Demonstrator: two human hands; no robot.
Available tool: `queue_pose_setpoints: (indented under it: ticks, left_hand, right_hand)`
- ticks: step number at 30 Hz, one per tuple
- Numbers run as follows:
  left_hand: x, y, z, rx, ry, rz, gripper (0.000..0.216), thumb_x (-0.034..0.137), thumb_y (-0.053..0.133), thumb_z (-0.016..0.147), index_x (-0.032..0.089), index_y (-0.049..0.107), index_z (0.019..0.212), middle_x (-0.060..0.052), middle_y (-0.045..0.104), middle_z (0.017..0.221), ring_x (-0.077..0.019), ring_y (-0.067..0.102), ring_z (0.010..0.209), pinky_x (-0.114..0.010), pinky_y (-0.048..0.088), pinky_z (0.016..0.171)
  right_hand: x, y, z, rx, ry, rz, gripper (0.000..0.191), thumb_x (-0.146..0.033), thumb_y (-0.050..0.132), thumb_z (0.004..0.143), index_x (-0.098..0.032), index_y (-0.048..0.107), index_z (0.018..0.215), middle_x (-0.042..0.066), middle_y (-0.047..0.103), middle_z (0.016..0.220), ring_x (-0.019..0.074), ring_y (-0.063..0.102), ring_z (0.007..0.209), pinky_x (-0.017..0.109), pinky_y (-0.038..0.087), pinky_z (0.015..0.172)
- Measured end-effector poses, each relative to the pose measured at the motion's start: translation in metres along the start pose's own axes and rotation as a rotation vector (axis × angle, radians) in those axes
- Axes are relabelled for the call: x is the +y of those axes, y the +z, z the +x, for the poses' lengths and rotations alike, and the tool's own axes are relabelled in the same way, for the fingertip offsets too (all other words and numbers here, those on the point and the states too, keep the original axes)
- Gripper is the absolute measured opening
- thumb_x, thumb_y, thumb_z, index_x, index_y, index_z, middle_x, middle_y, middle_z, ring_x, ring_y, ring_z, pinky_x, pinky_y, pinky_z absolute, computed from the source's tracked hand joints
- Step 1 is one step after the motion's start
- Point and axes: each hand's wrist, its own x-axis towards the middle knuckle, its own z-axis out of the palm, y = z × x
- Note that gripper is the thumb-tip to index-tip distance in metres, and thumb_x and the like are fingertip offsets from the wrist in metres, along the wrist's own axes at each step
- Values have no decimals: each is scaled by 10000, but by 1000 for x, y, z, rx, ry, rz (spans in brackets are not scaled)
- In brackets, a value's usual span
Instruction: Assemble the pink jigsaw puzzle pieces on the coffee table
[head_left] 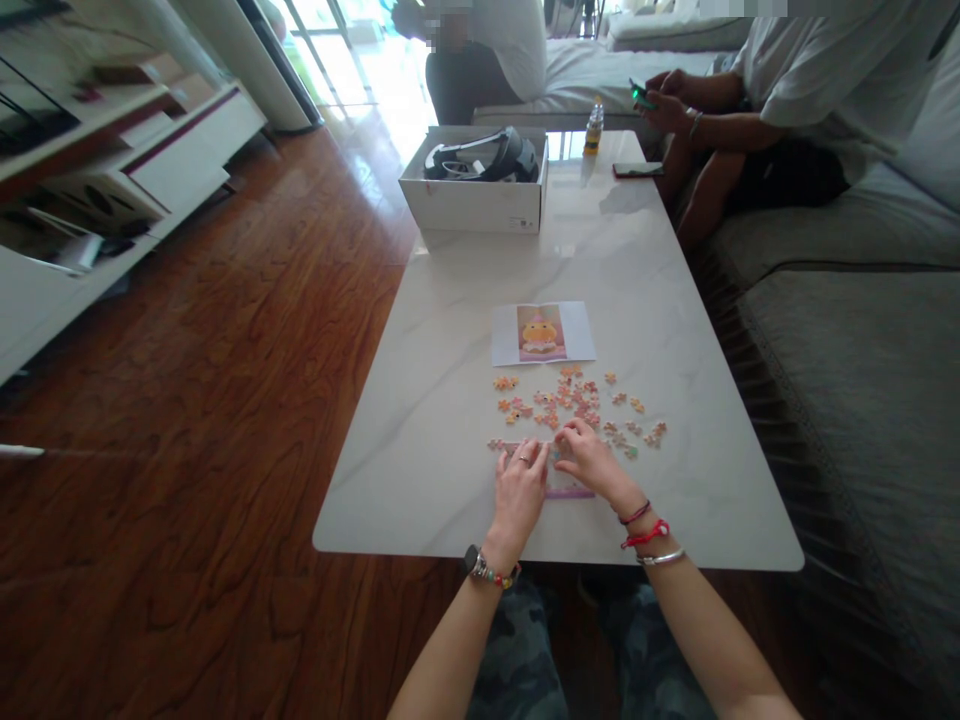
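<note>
While both hands lie on the white marble worktop (442,400), I see them meeting over a joined section of jigsaw (571,491) near its front edge. My left hand (520,488) rests palm down with the fingers stretched forward and slightly spread, so its grip is open and flat, pressing on pieces rather than closing round anything. My right hand (594,460) sits just beside it, touching it at the fingertips. Its fingers are bent, with the tips down on the puzzle. I cannot tell whether that grip pinches a piece, because the fingers hide whatever is beneath them.

Only a pinkish edge of the joined section shows, between and below the two hands. A short row of linked pieces (497,444) pokes out just left of the left hand's fingertips. The loose jigsaw pieces (577,398), orange and pink, are scattered just beyond the hands and spread toward the right. Beyond them lies the reference picture (542,333), a printed sheet showing a yellow-orange figure on pink.

Well apart, at the far end of the worktop, stands a white box (472,205) with a headset (484,158) in it. To its right are a small bottle (594,128) and a phone (637,169) lying flat. A person seated on the grey sofa (847,380) holds a small device in both hands (664,98).
</note>
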Motion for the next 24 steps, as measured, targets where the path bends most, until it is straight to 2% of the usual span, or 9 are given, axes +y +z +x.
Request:
queue_pose_setpoints:
  ticks: [3,8,15,20,24]
  left_hand:
    - [-1,2,-1,-2,25,30,350,198,358,855,257,493,1173,-72,516,1229,-210,436,1161,-435,294,968]
    - [-2,1,2,-9,51,58,345,201,357,856,253,503,1164,-74,531,1215,-212,457,1143,-440,281,975]
    - [-2,3,1,1,52,73,361,193,349,853,251,492,1180,-71,519,1232,-211,440,1160,-433,277,976]
    - [-2,5,0,-9,37,71,371,192,342,853,254,489,1188,-70,513,1239,-209,430,1169,-428,289,968]
    - [-3,6,0,-20,27,47,380,188,340,854,249,473,1204,-77,499,1252,-209,419,1177,-434,271,979]
  right_hand:
    - [-2,1,5,-23,28,-59,311,-150,691,591,-157,527,855,73,500,914,218,470,910,351,419,786]
    - [-6,1,13,-87,86,-150,381,-165,703,577,-128,534,916,101,513,914,233,454,905,350,393,783]
    - [-14,-4,22,-168,145,-129,311,-116,680,570,-112,562,858,104,542,898,174,505,782,263,404,691]
    - [-11,-8,29,-190,158,-74,195,-57,588,617,-124,607,798,59,610,748,149,535,708,222,381,620]
    - [-10,-9,31,-191,162,-22,185,-29,536,622,-139,636,733,28,620,641,121,534,609,203,361,557]
